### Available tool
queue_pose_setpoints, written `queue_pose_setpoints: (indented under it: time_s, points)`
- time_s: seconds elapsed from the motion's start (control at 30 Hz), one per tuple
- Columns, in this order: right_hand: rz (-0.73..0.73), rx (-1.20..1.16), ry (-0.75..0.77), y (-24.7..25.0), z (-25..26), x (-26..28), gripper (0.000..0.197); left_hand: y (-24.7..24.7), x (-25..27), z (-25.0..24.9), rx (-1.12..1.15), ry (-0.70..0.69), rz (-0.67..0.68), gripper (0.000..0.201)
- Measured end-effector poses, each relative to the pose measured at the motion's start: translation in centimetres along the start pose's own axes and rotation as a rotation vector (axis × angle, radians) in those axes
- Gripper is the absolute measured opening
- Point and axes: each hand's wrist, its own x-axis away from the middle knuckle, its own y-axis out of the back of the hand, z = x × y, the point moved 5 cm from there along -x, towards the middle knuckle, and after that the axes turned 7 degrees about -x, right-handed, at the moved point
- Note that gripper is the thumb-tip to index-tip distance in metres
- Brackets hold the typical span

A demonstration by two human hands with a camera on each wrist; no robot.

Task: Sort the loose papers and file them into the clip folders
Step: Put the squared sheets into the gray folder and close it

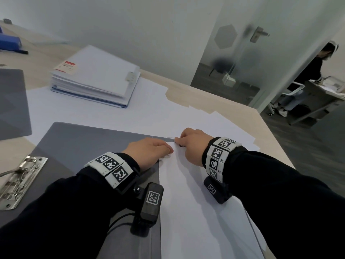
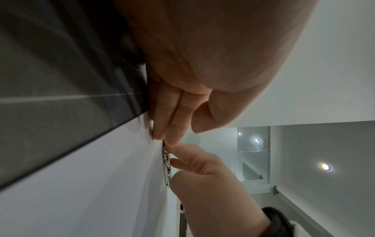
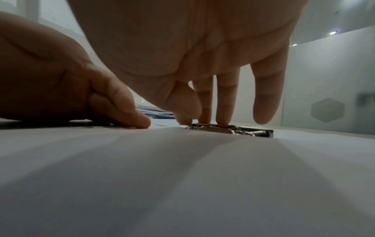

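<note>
Metal glints under both hands: a flat spring clip (image 3: 229,130) lies on the far edge of a white sheet (image 1: 196,193), which rests in the right half of an open grey folder (image 1: 78,144) on the bench (image 1: 220,98). The clip's long axis runs left to right across the top of the sheet, level with the folder's far edge.

The right hand (image 1: 194,146) is the nearer one. Its fingers (image 3: 225,102) come straight down onto the clip's left end, tips pressing it, with the thumb tucked against the near edge and the little finger held clear. They are straight and narrow, not wrapped round anything. The left hand (image 1: 149,152) lies flat just beside the clip's left end, fingers extended and pressing the sheet where sheet meets folder spine.

My reading is that the clip is being closed on the paper, or is about to be. The move depends on the sheet's top edge staying square under the clip along its length; the left hand is placed to stop it sliding.

More loose papers (image 1: 214,126) fan out beyond the folder. A second clip (image 1: 22,180) sits on the folder's left flap. A thick filled binder (image 1: 97,79) lies further back.
</note>
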Motion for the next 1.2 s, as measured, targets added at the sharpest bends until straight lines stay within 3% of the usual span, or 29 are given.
queue_pose_setpoints:
  time_s: [0.13,0.27,0.43,0.57,0.8,0.9,1.07,1.13,1.2]
  points:
    - [-0.047,-0.132,0.0,-0.4,-0.7,0.4,0.064,0.0,-0.1,0.1,0.05,-0.016,-0.009,0.035]
    - [-0.092,-0.461,0.002,0.1,-1.9,1.8,0.052,0.3,0.1,-0.1,0.115,-0.047,-0.056,0.03]
    - [-0.281,-0.896,-0.168,0.2,-6.1,6.2,0.035,0.4,0.2,-0.1,0.223,-0.087,-0.076,0.021]
    - [-0.334,-0.965,-0.316,-1.6,-10.9,11.2,0.028,0.3,0.5,0.0,0.355,-0.071,-0.073,0.017]
    - [-0.391,-1.107,-0.487,-6.1,-16.1,18.7,0.032,1.4,1.1,-1.0,0.466,-0.109,-0.23,0.025]
    - [-0.472,-1.316,-0.596,-7.3,-18.3,20.2,0.032,1.8,1.2,-2.1,0.566,-0.099,-0.289,0.025]
    - [-0.644,-1.925,-0.804,-9.1,-20.6,20.8,0.033,0.3,1.0,-5.6,0.197,-0.036,-0.247,0.017]
    - [-0.654,-2.045,-0.812,-9.3,-20.9,20.5,0.039,-0.6,0.1,-7.4,-0.057,-0.07,-0.198,0.014]
    - [-0.645,-2.119,-0.811,-9.2,-21.0,20.0,0.043,-1.7,-1.1,-8.6,-0.348,-0.038,-0.124,0.028]
